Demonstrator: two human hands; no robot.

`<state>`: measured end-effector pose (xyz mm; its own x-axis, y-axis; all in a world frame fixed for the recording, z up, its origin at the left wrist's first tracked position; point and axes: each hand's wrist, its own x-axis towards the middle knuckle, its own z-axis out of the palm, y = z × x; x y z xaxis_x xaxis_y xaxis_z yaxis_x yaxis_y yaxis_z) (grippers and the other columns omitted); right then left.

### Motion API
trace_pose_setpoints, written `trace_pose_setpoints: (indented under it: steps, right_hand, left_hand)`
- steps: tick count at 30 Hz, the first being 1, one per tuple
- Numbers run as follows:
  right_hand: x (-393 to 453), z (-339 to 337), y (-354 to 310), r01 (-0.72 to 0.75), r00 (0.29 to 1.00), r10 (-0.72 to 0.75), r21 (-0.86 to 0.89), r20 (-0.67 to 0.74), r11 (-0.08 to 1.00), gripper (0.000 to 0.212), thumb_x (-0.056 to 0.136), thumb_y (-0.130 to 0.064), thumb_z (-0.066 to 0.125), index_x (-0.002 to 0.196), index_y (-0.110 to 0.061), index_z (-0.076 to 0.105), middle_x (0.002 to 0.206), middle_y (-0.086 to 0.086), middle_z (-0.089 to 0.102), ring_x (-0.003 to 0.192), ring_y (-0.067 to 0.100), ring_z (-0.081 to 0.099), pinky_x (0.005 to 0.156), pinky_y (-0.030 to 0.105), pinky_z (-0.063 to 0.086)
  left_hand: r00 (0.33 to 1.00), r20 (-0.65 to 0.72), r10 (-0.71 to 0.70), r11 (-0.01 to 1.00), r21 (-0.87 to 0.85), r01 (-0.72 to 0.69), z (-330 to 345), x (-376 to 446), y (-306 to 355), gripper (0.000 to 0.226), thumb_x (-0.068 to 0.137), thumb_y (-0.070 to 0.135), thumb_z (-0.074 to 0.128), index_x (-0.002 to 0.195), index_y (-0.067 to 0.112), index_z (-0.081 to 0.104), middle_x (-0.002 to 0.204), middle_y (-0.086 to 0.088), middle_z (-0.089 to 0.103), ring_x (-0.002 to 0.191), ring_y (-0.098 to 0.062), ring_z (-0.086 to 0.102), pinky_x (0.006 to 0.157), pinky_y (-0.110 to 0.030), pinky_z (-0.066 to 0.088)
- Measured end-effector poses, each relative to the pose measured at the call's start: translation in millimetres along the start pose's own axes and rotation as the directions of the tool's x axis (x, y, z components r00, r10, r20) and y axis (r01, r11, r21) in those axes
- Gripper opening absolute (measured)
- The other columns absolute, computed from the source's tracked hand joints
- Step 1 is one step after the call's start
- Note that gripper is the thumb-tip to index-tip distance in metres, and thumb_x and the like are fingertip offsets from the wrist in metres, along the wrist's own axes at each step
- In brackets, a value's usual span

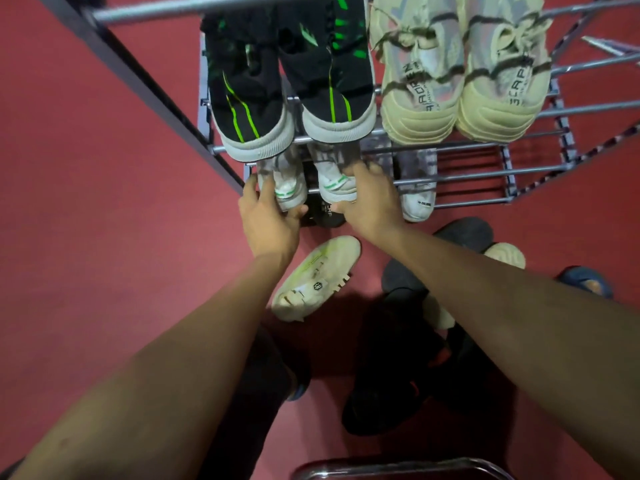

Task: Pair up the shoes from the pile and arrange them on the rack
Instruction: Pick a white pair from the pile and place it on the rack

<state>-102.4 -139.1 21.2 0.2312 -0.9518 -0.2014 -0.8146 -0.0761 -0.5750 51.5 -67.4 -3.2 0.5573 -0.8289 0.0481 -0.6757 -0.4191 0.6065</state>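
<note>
Right now a white pair with green stripes sits on a lower shelf of the rack, heels toward the person, and both hands are on it. The left hand wraps the heel of the left shoe, fingers curled round its side; the right hand lies over the heel of the right shoe, fingers spread across its top. Whether they are pressing the shoes in or only steadying them, I cannot tell.

Above them the upper shelf carries two finished pairs side by side: a black pair with green marks and a beige pair. Just right of the hands a single white shoe rests on the lower shelf, with no partner that I can see.

So the job looks roughly half done. On the red floor a pale shoe lies sole up between the arms, and a heap of dark shoes lies under the right forearm; how many pairs it holds is hard to tell.

Both arms stretch forward and down, nearly straight, converging on the shelf.
</note>
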Motion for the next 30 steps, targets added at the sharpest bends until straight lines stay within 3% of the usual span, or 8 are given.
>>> trace_pose_setpoints:
  steps: [5, 14, 18, 21, 24, 25, 27, 30]
  right_hand:
    - [0.3, 3.9, -15.0, -0.009, 1.0, 0.009, 0.04, 0.009, 0.999, 0.054, 0.071, -0.024, 0.086, 0.119, -0.019, 0.062, 0.124, 0.007, 0.06, 0.11, 0.031, 0.06, 0.091, 0.04, 0.051]
    - [-4.8, 5.2, -35.9, -0.027, 0.999, 0.032, -0.146, 0.032, 0.989, 0.041, 0.086, -0.003, 0.064, 0.123, -0.022, 0.058, 0.129, 0.011, 0.052, 0.111, 0.034, 0.058, 0.08, 0.04, 0.048]
    - [-3.6, 0.3, -45.0, -0.016, 0.993, 0.033, -0.146, 0.115, 0.989, 0.049, 0.079, -0.006, 0.066, 0.125, -0.017, 0.055, 0.129, 0.017, 0.051, 0.113, 0.038, 0.057, 0.083, 0.039, 0.05]
    - [-5.8, -9.7, -42.9, -0.014, 0.973, 0.044, -0.135, 0.226, 0.991, 0.063, 0.073, -0.013, 0.069, 0.131, -0.014, 0.046, 0.137, 0.02, 0.045, 0.12, 0.039, 0.052, 0.089, 0.041, 0.051]
    - [-19.2, -27.4, -36.9, 0.009, 0.975, 0.032, -0.184, 0.22, 0.983, 0.069, 0.073, -0.015, 0.073, 0.133, -0.013, 0.04, 0.14, 0.015, 0.039, 0.125, 0.037, 0.044, 0.096, 0.043, 0.046]
    - [-26.8, -34.5, -32.7, 0.015, 0.981, 0.022, -0.187, 0.195, 0.982, 0.065, 0.073, -0.016, 0.072, 0.131, -0.012, 0.042, 0.137, 0.014, 0.04, 0.124, 0.037, 0.045, 0.096, 0.043, 0.045]
    - [-50.1, -51.6, -21.0, 0.05, 0.977, -0.007, -0.196, 0.212, 0.979, 0.052, 0.078, -0.018, 0.068, 0.124, -0.012, 0.046, 0.131, 0.013, 0.046, 0.12, 0.035, 0.049, 0.094, 0.042, 0.046]
    - [-95.0, -80.6, 7.6, 0.214, 0.893, -0.048, -0.329, 0.447, 0.92, 0.024, 0.085, -0.023, 0.062, 0.105, -0.013, 0.054, 0.122, 0.014, 0.058, 0.112, 0.034, 0.058, 0.089, 0.038, 0.05]
  left_hand:
    - [0.992, -0.086, -0.089, 0.986, -0.148, 0.076, -5.3, -4.8, 6.2, 0.061, 0.067, 0.025, 0.087, 0.118, 0.012, 0.055, 0.119, 0.004, 0.052, 0.11, -0.017, 0.053, 0.092, -0.028, 0.044]
    - [0.976, -0.096, -0.195, 0.976, -0.115, 0.184, -4.9, -8.6, 18.0, 0.044, 0.077, 0.012, 0.079, 0.118, 0.005, 0.064, 0.141, -0.005, 0.048, 0.113, -0.014, 0.05, 0.081, -0.004, 0.022]
    - [0.968, -0.063, -0.241, 0.966, -0.111, 0.233, -9.4, -9.2, 23.3, 0.045, 0.078, 0.013, 0.079, 0.12, 0.005, 0.064, 0.143, -0.004, 0.048, 0.108, -0.011, 0.05, 0.081, -0.003, 0.021]
    - [0.986, -0.054, -0.156, 0.982, -0.117, 0.149, -14.3, -13.1, 23.3, 0.046, 0.08, 0.009, 0.076, 0.123, 0.003, 0.062, 0.145, -0.01, 0.051, 0.118, -0.017, 0.052, 0.086, 0.004, 0.023]
    - [0.989, -0.043, -0.143, 0.981, -0.139, 0.136, -24.6, -31.4, 23.9, 0.052, 0.081, 0.007, 0.073, 0.128, 0.003, 0.052, 0.136, -0.011, 0.05, 0.089, 0.005, 0.047, 0.084, -0.005, 0.033]
    - [0.986, -0.017, -0.168, 0.981, -0.102, 0.165, -25.5, -40.7, 22.5, 0.054, 0.081, 0.011, 0.072, 0.13, 0.005, 0.049, 0.134, -0.01, 0.049, 0.091, 0.006, 0.049, 0.085, -0.009, 0.034]
    - [0.963, 0.173, -0.209, 0.978, 0.04, 0.205, -22.0, -60.7, 17.2, 0.054, 0.08, 0.022, 0.069, 0.129, 0.012, 0.047, 0.129, -0.012, 0.054, 0.112, -0.019, 0.058, 0.096, -0.031, 0.046]
    - [0.768, 0.6, -0.225, 0.943, 0.333, 0.015, -17.3, -87.5, 16.5, 0.055, 0.083, 0.036, 0.066, 0.131, 0.016, 0.049, 0.129, -0.013, 0.061, 0.116, -0.036, 0.06, 0.096, -0.043, 0.051]
